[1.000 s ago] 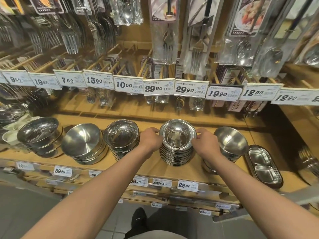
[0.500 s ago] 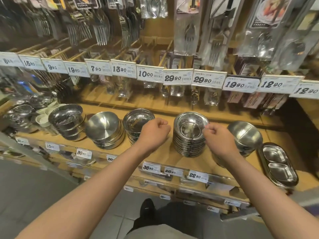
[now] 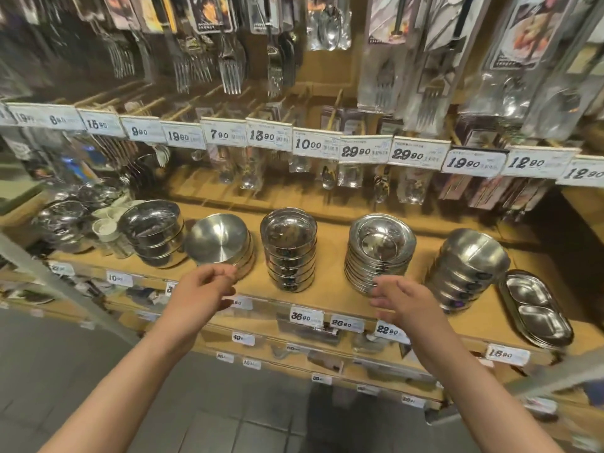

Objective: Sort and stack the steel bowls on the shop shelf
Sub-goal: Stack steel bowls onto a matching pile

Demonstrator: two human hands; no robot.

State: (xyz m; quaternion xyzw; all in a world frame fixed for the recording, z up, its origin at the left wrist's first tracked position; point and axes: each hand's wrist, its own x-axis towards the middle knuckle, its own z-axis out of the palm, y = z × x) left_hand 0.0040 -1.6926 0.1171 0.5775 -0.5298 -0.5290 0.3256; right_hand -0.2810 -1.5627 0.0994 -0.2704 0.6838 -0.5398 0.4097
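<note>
While both hands hover empty, left hand [image 3: 199, 291] near tilted bowl stack [image 3: 222, 245], right hand [image 3: 403, 299] beside dish stack [image 3: 380, 253] on shelf [image 3: 327, 295]: fingers loose; square tilted stack, lifting evenly.

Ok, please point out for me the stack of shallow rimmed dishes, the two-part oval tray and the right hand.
stack of shallow rimmed dishes [image 3: 381, 244], head view, inside of top dish
two-part oval tray [image 3: 536, 310], head view, divider between compartments
right hand [image 3: 407, 300], head view, back of hand
</note>
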